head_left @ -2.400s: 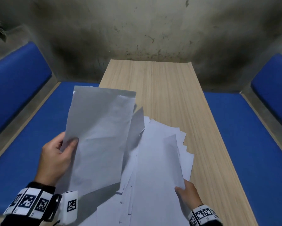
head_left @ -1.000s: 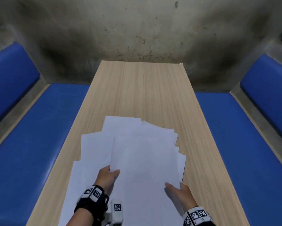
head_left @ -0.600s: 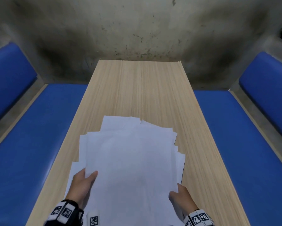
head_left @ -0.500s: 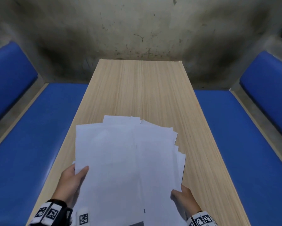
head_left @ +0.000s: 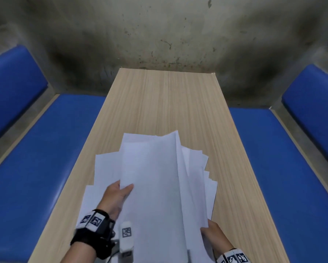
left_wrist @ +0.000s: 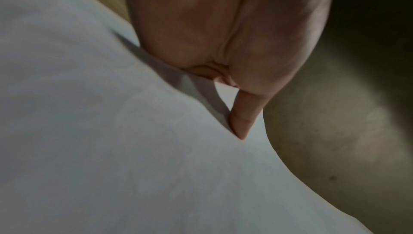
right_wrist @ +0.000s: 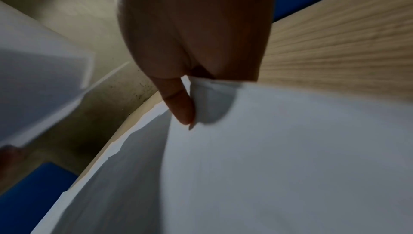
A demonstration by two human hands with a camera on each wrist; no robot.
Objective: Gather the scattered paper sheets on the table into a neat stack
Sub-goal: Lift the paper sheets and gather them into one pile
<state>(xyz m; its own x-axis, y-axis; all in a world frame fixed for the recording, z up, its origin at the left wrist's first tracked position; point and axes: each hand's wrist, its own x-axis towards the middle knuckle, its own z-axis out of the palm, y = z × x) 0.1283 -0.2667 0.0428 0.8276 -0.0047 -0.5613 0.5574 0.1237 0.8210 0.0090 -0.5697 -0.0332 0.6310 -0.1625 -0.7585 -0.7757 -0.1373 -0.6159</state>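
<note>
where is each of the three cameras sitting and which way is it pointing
Head: on the head, facing forward and down at the table and fanned paper sheets; shows left hand and right hand.
Left wrist: looks along the left hand at its thumb pressing a lifted sheet.
Right wrist: looks along the right hand, thumb on sheets.
All share the sheets; head and right wrist share the tabletop.

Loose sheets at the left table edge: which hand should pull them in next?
Probably left. The left hand pinches only the top sheet, right beside the loose sheets; the right hand grips the pile's opposite corner.
</note>
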